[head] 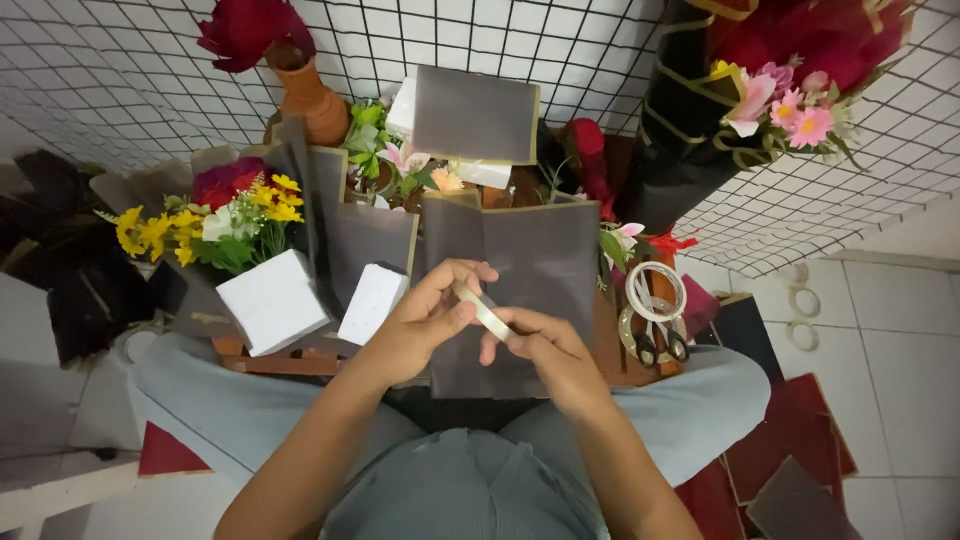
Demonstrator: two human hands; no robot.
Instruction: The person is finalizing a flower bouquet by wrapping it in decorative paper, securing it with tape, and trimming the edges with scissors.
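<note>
A: What do the hands hold?

B: Both meet over the lap. The left hand [415, 325] and the right hand [545, 350] share a small roll of pale tape [483, 312]. The left grip pinches its upper end between thumb and fingers; the right grip is closed on its lower end. The tape sits tilted between them, in front of a dark grey sheet [535, 270].

A: Where is that sheet?

B: It stands upright just behind the hands, with a thin gold edge along its top. A second folded grey sheet [475, 115] sits higher up, against a wire grid [560, 45].

A: What lies to the left?

B: Two white foam blocks — a large one [272, 303] and a smaller one [372, 302] just beside it. Behind the large block is a bunch of yellow flowers [200, 225] with a deep red bloom.

A: And to the right?

B: Scissors [660, 340] lie across a clear tape ring [655, 290], near the right knee. Above them hangs a bouquet [790, 100] of pink flowers in black wrap with gold trim. Dark red sheets [790, 450] lie on the tiled floor [900, 330].

A: Anything else?

B: A clay vase [310, 100] holding a red flower stands at the top left — the person sits with grey-clad legs apart.
</note>
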